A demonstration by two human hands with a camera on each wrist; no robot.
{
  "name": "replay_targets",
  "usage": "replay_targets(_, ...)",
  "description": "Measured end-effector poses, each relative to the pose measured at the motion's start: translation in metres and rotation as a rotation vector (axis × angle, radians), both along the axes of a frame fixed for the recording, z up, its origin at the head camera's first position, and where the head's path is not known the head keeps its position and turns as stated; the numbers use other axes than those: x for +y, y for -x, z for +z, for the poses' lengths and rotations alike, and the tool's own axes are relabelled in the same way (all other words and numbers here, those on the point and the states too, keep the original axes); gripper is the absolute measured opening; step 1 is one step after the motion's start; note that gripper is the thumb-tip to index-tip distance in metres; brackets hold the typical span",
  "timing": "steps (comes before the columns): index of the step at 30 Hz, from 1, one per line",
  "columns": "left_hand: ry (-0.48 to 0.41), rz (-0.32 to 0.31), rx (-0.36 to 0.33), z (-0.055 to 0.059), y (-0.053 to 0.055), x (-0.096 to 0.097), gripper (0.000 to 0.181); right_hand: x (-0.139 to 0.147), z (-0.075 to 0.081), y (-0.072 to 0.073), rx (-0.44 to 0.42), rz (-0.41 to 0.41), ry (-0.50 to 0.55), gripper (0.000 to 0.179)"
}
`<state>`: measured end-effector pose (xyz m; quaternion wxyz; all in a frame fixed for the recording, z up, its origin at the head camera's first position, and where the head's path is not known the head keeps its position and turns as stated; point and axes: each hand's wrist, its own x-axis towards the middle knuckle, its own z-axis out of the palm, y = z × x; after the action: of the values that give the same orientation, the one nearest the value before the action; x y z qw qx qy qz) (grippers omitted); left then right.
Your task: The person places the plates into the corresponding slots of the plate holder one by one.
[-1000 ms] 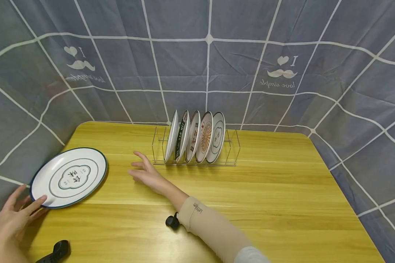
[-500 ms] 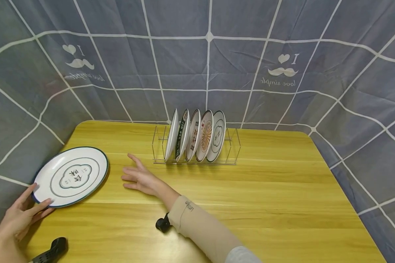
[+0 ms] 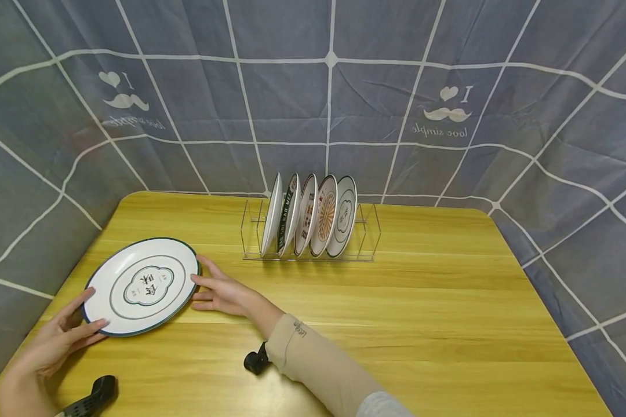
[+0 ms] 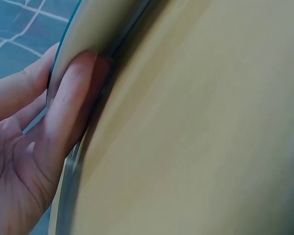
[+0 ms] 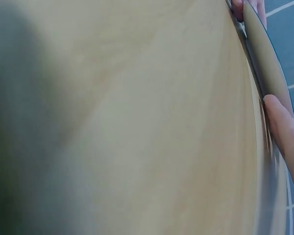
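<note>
A large white plate (image 3: 127, 310) with a dark blue-green rim and a black printed emblem lies face up at the left of the head view. My left hand (image 3: 57, 341) grips its left edge, fingers on the face and beneath. At the opposite edge, my right hand (image 3: 226, 294) pinches the rim with one finger over it and others lower down. In the left wrist view, my left hand (image 4: 34, 142) has digits on either side of the plate's edge (image 4: 71, 39). The right wrist view shows my right hand (image 5: 284, 127) against the pale underside of the plate (image 5: 267, 58).
A wire dish rack (image 3: 308, 260) stands at the back middle of the wooden table (image 3: 438, 313), with several patterned plates (image 3: 324, 217) upright in it. Behind hangs a grey-blue checked curtain (image 3: 287, 104). Black wrist devices (image 3: 101, 391) sit by both wrists.
The plate has moved right with my left hand on it. My right hand shifted left, and its fingers have come to the plate's right rim. The rack has not moved.
</note>
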<state>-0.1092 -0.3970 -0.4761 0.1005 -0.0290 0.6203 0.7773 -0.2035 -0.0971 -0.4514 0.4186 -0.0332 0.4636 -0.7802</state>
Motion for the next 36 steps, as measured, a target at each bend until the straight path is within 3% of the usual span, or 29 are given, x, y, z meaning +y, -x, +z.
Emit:
replay_targets(3,0.008,-0.018,-0.010,0.000,0.002,0.004,0.073,0.002,-0.001,0.000,-0.018,0.003,0.003,0.057)
replay_targets(6,-0.043,-0.033,-0.001,0.000,0.003,0.007,0.072,0.004,-0.002,0.000,-0.019,0.005,0.007,0.058)
replay_targets(10,-0.102,-0.054,0.020,0.002,0.004,0.013,0.070,0.006,-0.003,0.000,0.038,0.003,-0.017,0.060)
replay_targets(20,-0.126,-0.030,0.031,0.022,0.013,0.032,0.068,0.006,0.006,-0.007,0.277,-0.067,-0.052,0.058)
replay_targets(28,-0.228,-0.061,0.109,0.040,0.025,0.055,0.068,0.018,0.022,-0.015,0.566,-0.095,-0.204,0.056)
replay_targets(36,-0.289,-0.043,0.136,0.057,0.032,0.079,0.069,0.036,0.044,-0.017,0.718,-0.188,-0.082,0.055)
